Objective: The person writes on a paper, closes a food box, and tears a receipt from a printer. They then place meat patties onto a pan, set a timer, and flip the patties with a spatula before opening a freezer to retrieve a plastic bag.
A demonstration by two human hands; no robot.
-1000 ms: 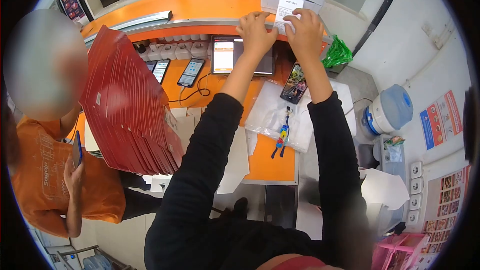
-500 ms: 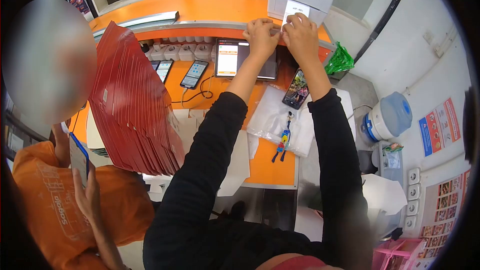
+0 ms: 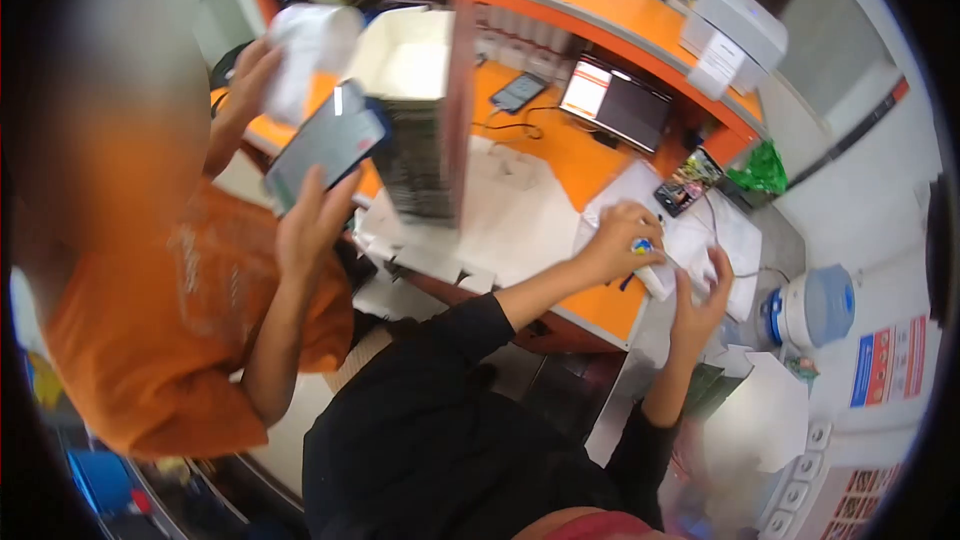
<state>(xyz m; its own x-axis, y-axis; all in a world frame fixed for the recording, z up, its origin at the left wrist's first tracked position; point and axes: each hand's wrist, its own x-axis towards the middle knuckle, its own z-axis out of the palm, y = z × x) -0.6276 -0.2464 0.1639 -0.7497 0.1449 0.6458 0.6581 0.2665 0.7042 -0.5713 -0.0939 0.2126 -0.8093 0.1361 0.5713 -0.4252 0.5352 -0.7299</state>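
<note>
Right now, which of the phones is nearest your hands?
The phone with the colourful lit screen, lying on the counter just beyond the left hand. The dark phone lies farther back, and a co-worker holds another.

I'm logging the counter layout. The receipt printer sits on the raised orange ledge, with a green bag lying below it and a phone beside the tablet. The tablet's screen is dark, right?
No. In the head view the tablet is lit, showing an orange and white screen. The rest holds: printer on the ledge, green bag below.

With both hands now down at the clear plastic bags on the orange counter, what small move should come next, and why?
Probably lift the top clear plastic bag free. The left hand already rests on the pile beside the colourful keychain, and the right hand reaches its near edge, open. The blur hides the exact grip.
</note>
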